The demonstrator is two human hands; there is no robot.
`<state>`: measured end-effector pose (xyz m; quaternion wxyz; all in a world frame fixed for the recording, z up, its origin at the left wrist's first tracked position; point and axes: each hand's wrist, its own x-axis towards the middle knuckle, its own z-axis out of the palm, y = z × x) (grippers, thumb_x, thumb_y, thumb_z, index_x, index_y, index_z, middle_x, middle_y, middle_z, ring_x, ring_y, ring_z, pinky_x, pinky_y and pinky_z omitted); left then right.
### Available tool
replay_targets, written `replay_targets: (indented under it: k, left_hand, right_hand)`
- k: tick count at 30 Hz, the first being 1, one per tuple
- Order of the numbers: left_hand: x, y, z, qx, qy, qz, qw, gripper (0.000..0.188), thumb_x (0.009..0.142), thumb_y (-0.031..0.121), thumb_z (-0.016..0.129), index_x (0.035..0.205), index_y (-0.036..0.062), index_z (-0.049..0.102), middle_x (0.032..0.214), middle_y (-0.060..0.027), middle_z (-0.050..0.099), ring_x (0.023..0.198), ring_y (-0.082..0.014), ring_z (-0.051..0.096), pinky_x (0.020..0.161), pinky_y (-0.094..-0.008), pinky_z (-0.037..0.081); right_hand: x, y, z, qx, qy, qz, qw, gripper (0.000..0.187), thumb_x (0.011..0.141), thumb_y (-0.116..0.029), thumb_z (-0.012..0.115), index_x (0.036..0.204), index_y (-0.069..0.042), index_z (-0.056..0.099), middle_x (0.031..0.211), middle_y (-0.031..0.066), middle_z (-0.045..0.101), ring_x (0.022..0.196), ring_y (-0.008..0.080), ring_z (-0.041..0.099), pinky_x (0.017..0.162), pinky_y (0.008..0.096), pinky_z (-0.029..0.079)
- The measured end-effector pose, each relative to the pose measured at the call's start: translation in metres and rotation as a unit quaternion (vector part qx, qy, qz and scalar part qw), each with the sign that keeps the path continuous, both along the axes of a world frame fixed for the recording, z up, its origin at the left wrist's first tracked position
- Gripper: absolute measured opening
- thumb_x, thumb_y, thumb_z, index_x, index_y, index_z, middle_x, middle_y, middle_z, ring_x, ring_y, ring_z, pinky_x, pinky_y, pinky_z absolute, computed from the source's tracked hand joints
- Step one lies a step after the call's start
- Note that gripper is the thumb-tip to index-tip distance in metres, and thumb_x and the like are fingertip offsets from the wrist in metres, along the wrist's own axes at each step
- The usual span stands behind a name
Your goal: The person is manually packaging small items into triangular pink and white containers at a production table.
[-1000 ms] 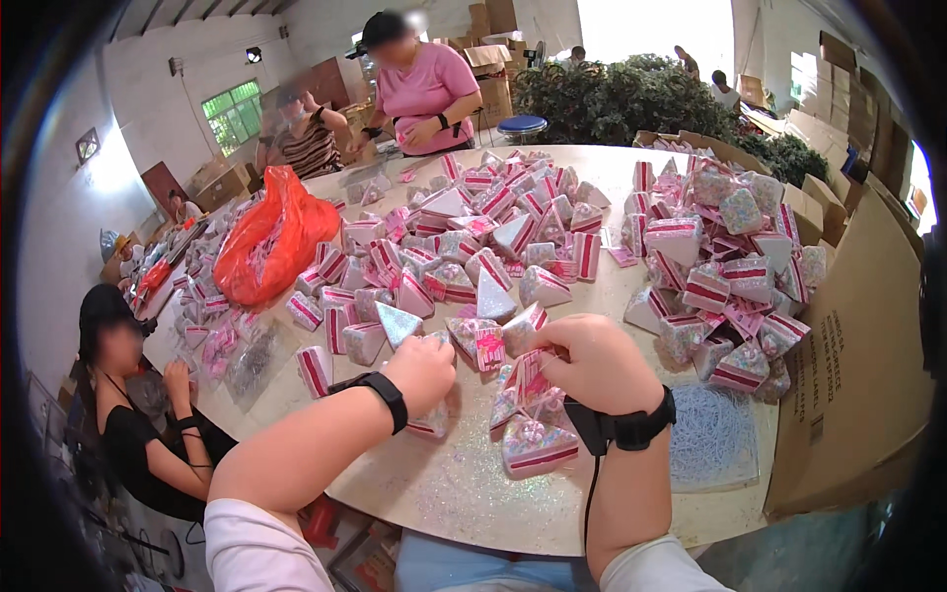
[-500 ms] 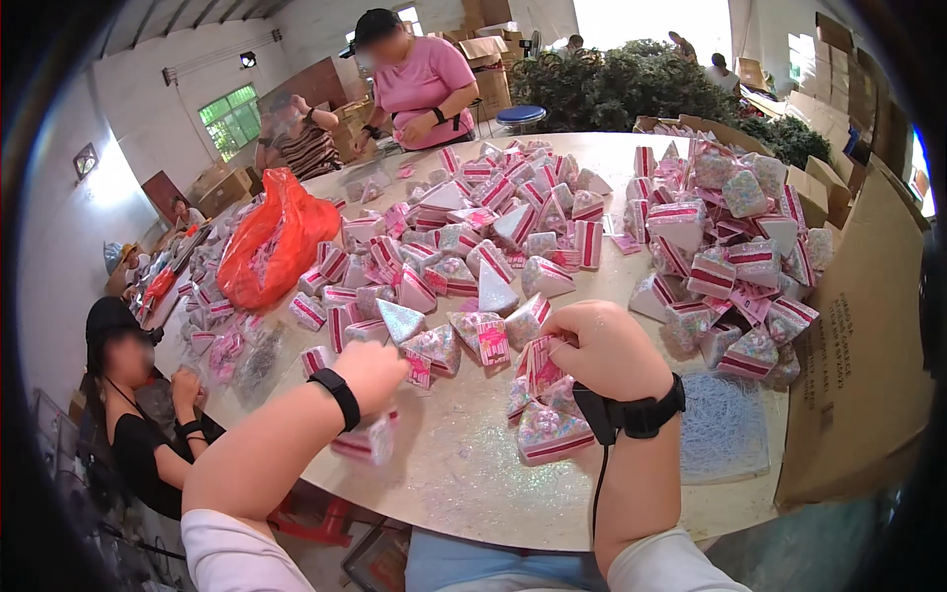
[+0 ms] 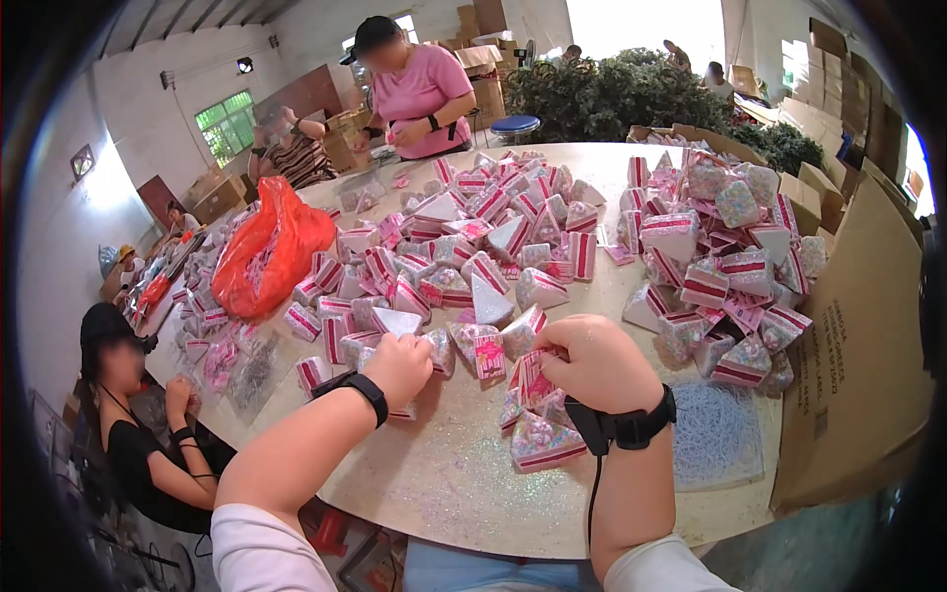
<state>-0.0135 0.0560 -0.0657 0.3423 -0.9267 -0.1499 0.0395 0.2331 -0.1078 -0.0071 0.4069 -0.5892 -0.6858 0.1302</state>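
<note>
1. Reaching in from the lower left, the left forearm slants up and rightward over the table [image 3: 444,498], its pale sleeve ending near the elbow and a black wristband [image 3: 369,397] round the wrist.
2. The left hand [image 3: 399,371] is bent over with its back upward, fingers curled down and knuckles close together; its fingertips are mostly hidden, so I cannot tell whether they grip anything. A white-sided cake slice [image 3: 398,322] lies just beyond it, and another slice shows partly under the hand.
3. The right forearm rises almost upright from the lower edge, a black strap [image 3: 646,424] at the wrist and a dark cable [image 3: 591,508] running down beside it.
4. The right hand [image 3: 602,363] flexes inward to the left, thumb and forefinger pinched together on the pink striped tags [image 3: 534,381].
5. Below those tags, a glittery cake slice [image 3: 546,444] rests on the table, its red-striped side facing the person.
6. Further slices heap beyond both hands; a bag of pale blue shreds [image 3: 717,434] lies right of the right forearm.
</note>
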Motion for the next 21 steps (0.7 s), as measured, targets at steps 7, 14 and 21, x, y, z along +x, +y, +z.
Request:
replay_targets:
  k: [7, 14, 21]
  left_hand:
    - [0.003, 0.004, 0.01, -0.051, 0.036, 0.082, 0.995, 0.012, 0.075, 0.02, 0.06, 0.082, 0.0123, 0.065, 0.087, -0.0052, 0.056, 0.083, -0.0227, 0.058, 0.064, -0.0364, 0.046]
    - [-0.004, 0.006, 0.009, -0.135, -0.024, 0.205, 0.969, 0.03, 0.07, 0.031, 0.07, 0.093, 0.0115, 0.061, 0.092, -0.0119, 0.057, 0.087, -0.0303, 0.06, 0.07, -0.0418, 0.049]
    - [0.002, 0.007, 0.03, -0.276, -0.075, 0.306, 0.908, 0.039, 0.074, 0.04, 0.069, 0.1, 0.0123, 0.066, 0.096, -0.0168, 0.057, 0.092, -0.0334, 0.059, 0.08, -0.0407, 0.049]
  right_hand:
    - [0.001, -0.002, 0.001, -0.005, 0.007, -0.008, 1.0, 0.02, 0.073, -0.013, 0.058, 0.089, -0.005, 0.066, 0.078, 0.0187, 0.061, 0.075, 0.0352, 0.059, 0.068, 0.041, 0.048]
    - [0.002, -0.001, 0.0, -0.008, 0.002, -0.009, 1.0, 0.02, 0.073, -0.013, 0.058, 0.088, -0.004, 0.066, 0.078, 0.0195, 0.06, 0.075, 0.0356, 0.059, 0.068, 0.0413, 0.048]
    - [0.001, -0.001, 0.002, -0.009, 0.008, -0.008, 1.0, 0.02, 0.073, -0.013, 0.058, 0.088, -0.004, 0.066, 0.078, 0.0198, 0.061, 0.075, 0.0361, 0.059, 0.069, 0.0411, 0.048]
